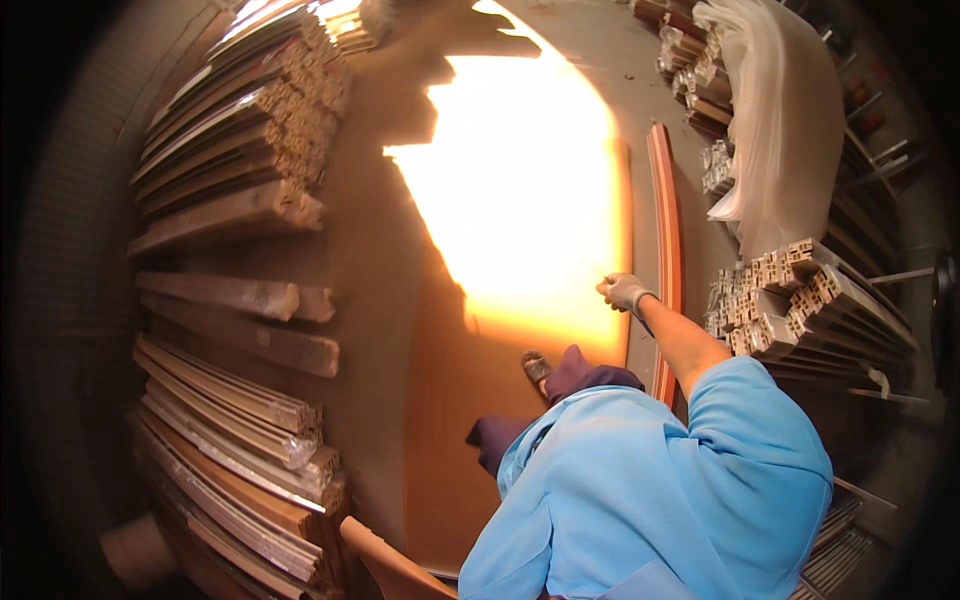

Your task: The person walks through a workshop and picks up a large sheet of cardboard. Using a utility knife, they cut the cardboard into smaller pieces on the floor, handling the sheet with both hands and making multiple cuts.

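Observation:
My right hand (627, 291), in a pale glove, reaches forward over the right edge of a large flat brown sheet (450, 430) on the floor. Its fingers are curled closed, and glare hides whatever they may hold. Beneath my right forearm, long reddish-orange strips (664, 220) lie along the floor beside the sheet. My left hand does not show; the blue-sleeved body fills that side. One sandalled foot (536, 368) rests on the sheet.
Stacks of long wrapped profiles (270, 130) line the left side. More pale hollow profiles (790, 290) jut from a rack at right, below a draped translucent plastic sheet (775, 120). A curved tan piece (385, 562) stands at lower left. Strong sunlight washes out the middle floor.

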Tool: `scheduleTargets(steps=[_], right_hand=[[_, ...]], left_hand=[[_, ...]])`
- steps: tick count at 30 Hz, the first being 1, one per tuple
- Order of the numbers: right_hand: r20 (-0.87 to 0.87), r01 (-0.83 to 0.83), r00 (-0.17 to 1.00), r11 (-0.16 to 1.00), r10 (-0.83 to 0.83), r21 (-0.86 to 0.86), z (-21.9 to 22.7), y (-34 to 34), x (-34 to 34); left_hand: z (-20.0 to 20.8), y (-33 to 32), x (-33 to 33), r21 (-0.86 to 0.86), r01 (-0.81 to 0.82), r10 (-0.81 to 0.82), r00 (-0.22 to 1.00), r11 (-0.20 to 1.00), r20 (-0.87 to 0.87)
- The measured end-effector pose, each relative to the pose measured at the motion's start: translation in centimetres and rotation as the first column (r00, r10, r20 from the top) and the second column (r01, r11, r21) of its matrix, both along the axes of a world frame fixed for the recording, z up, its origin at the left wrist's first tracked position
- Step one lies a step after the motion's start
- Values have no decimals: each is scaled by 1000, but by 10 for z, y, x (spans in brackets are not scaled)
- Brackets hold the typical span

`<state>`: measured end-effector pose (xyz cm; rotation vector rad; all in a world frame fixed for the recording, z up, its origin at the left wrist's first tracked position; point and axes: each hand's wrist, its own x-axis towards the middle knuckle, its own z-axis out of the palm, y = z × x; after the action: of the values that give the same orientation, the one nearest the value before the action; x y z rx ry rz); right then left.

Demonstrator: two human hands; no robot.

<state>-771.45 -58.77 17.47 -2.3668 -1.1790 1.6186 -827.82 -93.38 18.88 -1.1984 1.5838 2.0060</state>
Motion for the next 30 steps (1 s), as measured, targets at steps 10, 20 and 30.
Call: scheduleTargets(steps=[10,20,30], right_hand=[[-314,65,949,958,26,278,-8,263,12],[95,488,866,871,-492,63,-2,314,190],[230,449,873,893,-431,-29,-56,542,352]], left_hand=[[-16,274,40,-82,100,-98,995,992,28],[-1,393,79,-201,-176,182,983,964,14],[0,457,220,-75,-651,648,759,755,-63]])
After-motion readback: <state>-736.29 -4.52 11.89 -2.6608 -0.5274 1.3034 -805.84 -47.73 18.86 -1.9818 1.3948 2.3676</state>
